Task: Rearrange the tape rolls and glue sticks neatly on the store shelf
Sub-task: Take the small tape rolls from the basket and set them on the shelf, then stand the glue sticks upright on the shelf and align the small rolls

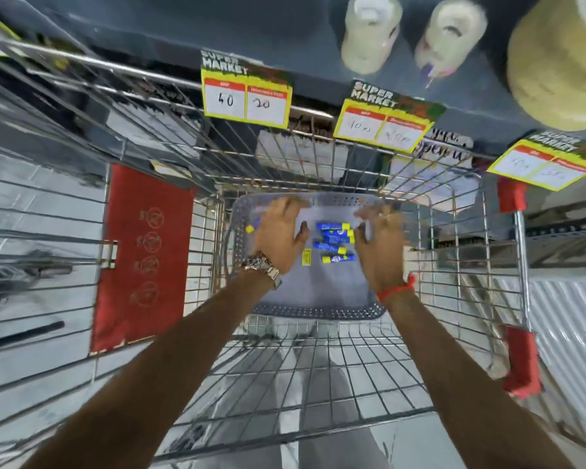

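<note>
Several blue-and-yellow glue sticks (pixel 335 241) lie loose in a grey perforated plastic basket (pixel 313 311) at the bottom of a wire shopping cart. My left hand (pixel 279 236) reaches down into the basket left of the sticks, fingers spread and holding nothing; one more glue stick (pixel 252 226) peeks out at its left. My right hand (pixel 379 242) hovers to the right of the sticks, fingers extended, blurred by motion. Pale tape rolls (pixel 369 32) stand on the dark shelf above, with a larger roll (pixel 559 62) at the far right.
The wire shopping cart (pixel 285 157) surrounds the basket, with a red fold-down seat flap (pixel 142 258) on the left and red corner guards (pixel 521 360) on the right. Yellow price tags (pixel 246 96) hang from the shelf edge over the cart.
</note>
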Motion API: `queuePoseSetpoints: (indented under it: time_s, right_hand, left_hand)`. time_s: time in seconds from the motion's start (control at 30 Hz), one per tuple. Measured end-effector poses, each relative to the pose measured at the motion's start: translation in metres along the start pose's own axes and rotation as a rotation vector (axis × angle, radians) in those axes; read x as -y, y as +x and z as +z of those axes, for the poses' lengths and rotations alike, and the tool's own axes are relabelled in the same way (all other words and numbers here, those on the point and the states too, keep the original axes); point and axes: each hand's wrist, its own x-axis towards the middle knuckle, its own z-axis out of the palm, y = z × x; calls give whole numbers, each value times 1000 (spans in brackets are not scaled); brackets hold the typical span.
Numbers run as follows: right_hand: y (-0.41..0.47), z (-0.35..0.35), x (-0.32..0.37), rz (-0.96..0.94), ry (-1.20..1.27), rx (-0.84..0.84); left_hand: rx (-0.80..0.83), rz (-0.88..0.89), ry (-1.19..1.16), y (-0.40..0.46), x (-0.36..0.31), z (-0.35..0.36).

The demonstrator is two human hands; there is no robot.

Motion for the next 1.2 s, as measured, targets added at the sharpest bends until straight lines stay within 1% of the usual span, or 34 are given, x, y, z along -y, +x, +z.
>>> queuePoseSetpoints:
  time_s: [0.07, 0.1, 0.17, 0.2, 0.27, 0.33, 0.43, 0.53, 0.6, 0.63, 0.7, 0.73, 0.8, 0.87, 0.9, 0.97, 1.03, 1.07, 1.13, 1.2]
  right_hand:
    - [-10, 33, -36, 89, -125, 265]
    - [-15, 46, -50, 89, -195, 371]
    - [-21, 68, -73, 48, -286, 505]
    - [-22, 78, -81, 21, -321, 545]
    - [-19, 91, -90, -33, -403, 578]
    - [-17, 100, -95, -42, -407, 540]
    - [-18, 102, -96, -76, -486, 524]
    - [-19, 102, -95, -111, -523, 495]
    - [-19, 96, -92, -66, -469, 507]
    - [-21, 94, -91, -60, -489, 548]
    - [-25, 90, -93, -96, -547, 635]
    - [-25, 87, -93, -99, -569, 690]
    - [-26, 78, -86, -84, -549, 769]
    - [-26, 63, -75, -56, -446, 810]
    - [-27, 55, -68, -41, -400, 802]
    - [-28, 38, -51, -12, -328, 738]
    - [-28, 22, -31, 36, -196, 628]
    - [-27, 14, -20, 46, -119, 545]
    - [-26, -8, 8, 26, 57, 323]
    - [-23, -36, 48, -28, 241, 71]
  left_hand:
    - [232, -131, 19, -4, 18, 33]
    - [338, -190, 55, -3, 24, 49]
    - [484, -246, 122, 0, 35, 76]
    - [516, -240, 146, 4, 37, 86]
    - [544, -172, 204, 9, 39, 104]
    - [546, -86, 264, 14, 38, 118]
    - [500, 65, 293, 16, 38, 133]
    - [559, 202, 333, 14, 38, 134]
    - [587, 236, 335, 13, 40, 133]
    - [562, 265, 367, 11, 39, 130]
    - [597, 247, 304, 8, 35, 122]
    - [591, 193, 300, 6, 35, 119]
    - [538, 65, 292, -1, 40, 106]
    - [440, -8, 165, -8, 38, 86]
    - [376, -29, 66, -12, 38, 77]
    - [213, -22, -44, -17, 35, 54]
    - [103, 29, -136, -24, 25, 28]
    - [51, 53, -173, -26, 16, 11]
    - [-102, 99, -202, -23, 0, -23]
    - [-318, 138, -229, -12, -23, -65]
